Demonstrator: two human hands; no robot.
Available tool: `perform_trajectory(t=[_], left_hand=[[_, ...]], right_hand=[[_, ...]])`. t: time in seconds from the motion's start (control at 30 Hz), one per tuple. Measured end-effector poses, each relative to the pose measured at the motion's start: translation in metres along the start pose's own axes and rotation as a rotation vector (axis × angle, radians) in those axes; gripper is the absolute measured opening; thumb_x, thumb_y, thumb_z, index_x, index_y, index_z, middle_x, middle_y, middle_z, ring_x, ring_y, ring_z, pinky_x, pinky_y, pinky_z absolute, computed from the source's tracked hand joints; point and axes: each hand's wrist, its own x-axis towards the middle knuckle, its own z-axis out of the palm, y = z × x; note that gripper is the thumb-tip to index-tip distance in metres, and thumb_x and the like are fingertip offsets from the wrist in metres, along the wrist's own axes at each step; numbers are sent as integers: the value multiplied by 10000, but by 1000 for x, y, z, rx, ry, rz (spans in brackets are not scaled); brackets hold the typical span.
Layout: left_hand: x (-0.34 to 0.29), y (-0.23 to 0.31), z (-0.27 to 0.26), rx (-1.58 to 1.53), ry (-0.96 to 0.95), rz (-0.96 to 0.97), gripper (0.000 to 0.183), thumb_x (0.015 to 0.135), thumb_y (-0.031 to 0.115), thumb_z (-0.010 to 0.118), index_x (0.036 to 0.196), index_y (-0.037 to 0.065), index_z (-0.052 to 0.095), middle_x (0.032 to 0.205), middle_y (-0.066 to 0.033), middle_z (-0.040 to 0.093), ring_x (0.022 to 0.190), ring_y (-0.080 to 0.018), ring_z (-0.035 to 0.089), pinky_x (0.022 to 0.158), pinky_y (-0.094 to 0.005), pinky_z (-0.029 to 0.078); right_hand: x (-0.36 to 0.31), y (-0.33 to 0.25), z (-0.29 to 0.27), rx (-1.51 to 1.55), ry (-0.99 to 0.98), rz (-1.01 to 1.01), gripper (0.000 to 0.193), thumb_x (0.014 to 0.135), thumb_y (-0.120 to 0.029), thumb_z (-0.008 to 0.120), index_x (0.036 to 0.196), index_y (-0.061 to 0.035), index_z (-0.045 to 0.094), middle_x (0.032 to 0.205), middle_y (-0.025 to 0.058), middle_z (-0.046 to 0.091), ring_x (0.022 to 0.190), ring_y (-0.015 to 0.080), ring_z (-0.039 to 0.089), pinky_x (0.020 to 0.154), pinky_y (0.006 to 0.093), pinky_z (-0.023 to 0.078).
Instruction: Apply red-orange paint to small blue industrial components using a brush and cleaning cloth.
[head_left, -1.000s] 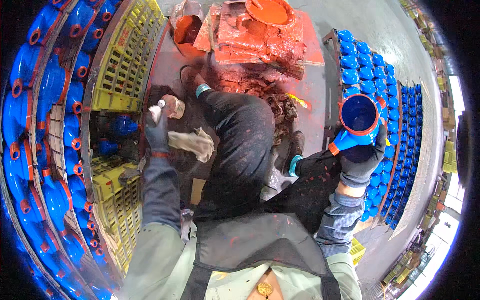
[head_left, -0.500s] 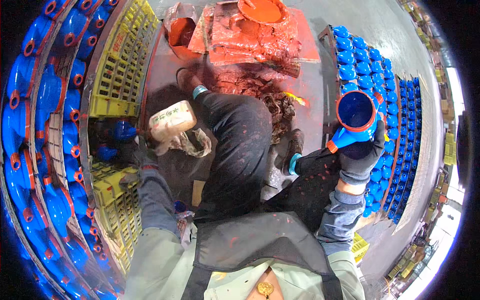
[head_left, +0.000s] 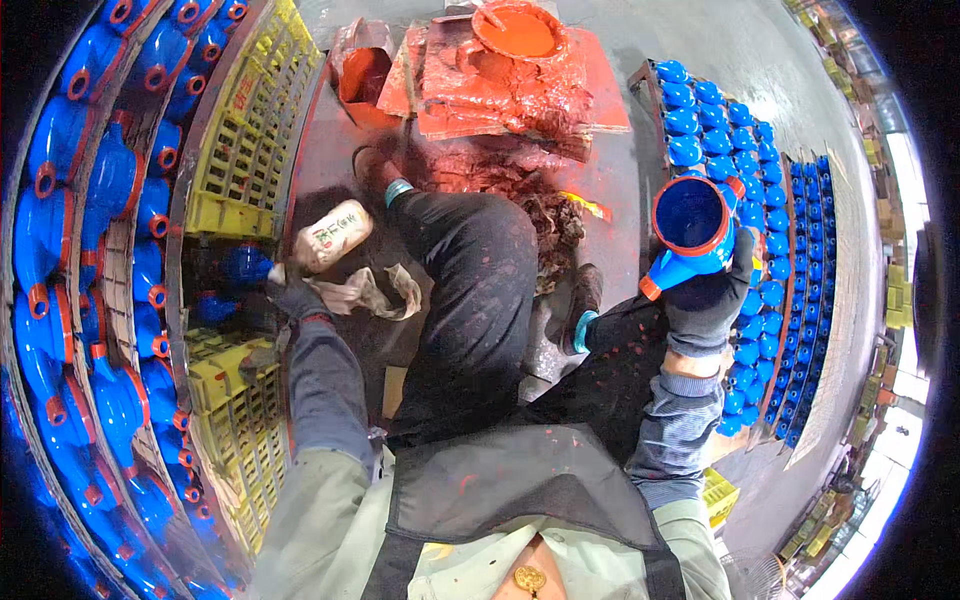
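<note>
Head view | left hand [head_left: 290, 292] grips pale bottle [head_left: 332, 235], perhaps rag too | right hand [head_left: 708, 300] clasps blue casting [head_left: 692, 228]

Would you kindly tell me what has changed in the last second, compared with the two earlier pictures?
The left hand tipped the pale plastic bottle: a second ago only its cap end showed above the glove, now it lies on its side, pointing up and right. The rag remains under that hand. The right hand keeps its hold on the blue casting with the red rim, almost where it was.
</note>
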Motion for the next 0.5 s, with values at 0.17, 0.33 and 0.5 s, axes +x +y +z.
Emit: perform_trajectory(t=[0.17,0.33,0.5], left_hand=[[6,58,23,118,-183,536,426,898,336,654,1141,-8,589,1091,-224,667,1010,-365,649,877,-421,491],[-27,111,7,394,-332,440,340,922,304,620,1113,29,672,1085,-207,678,1019,-383,638,861,-427,496],[-100,187,-50,-127,-440,385,264,935,230,658,1070,8,707,979,-93,717,850,-186,638,774,-345,502]], right_hand=[[3,8,16,-76,-24,-53,597,997,-507,448,1347,-27,502,1326,146,587,1205,294,579,1056,483,443],[-18,32,35,-345,99,-276,588,966,-479,522,1341,-27,506,1253,125,611,1134,230,614,993,401,491],[-49,63,35,-423,5,-468,612,902,-348,673,1397,-81,431,1268,85,552,1138,203,558,991,365,465]])
